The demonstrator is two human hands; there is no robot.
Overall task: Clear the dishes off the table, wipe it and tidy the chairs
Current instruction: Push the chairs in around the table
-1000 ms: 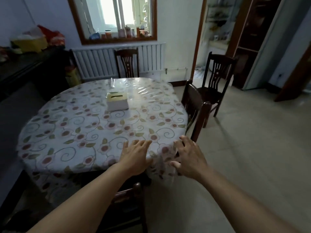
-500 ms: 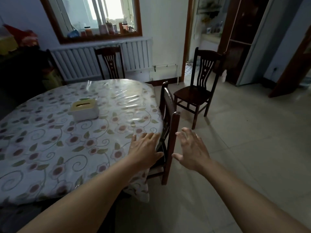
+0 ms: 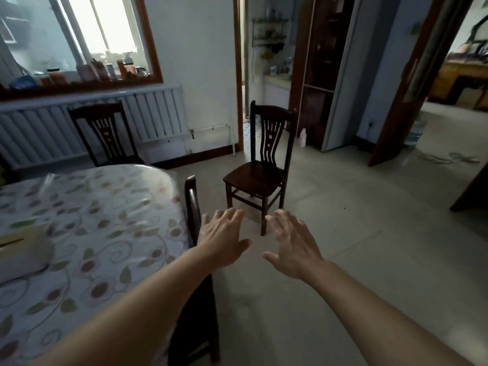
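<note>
Two hands, left hand [image 3: 223,240], right hand [image 3: 293,245], fingers spread, empty; dark wooden chair [image 3: 260,165] stands apart.

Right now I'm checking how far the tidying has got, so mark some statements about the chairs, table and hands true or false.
1. Both hands are empty, fingers spread. True: the left hand and right hand hold nothing.
2. The chair near the doorway is pushed under the table. False: it stands alone on the open floor, apart from the table.
3. Plates are stacked on the table. False: only a tissue box shows on the floral cloth.
4. A chair stands at the far side of the table, by the radiator. True.
5. A chair back sits close against the table's right edge. True.
</note>
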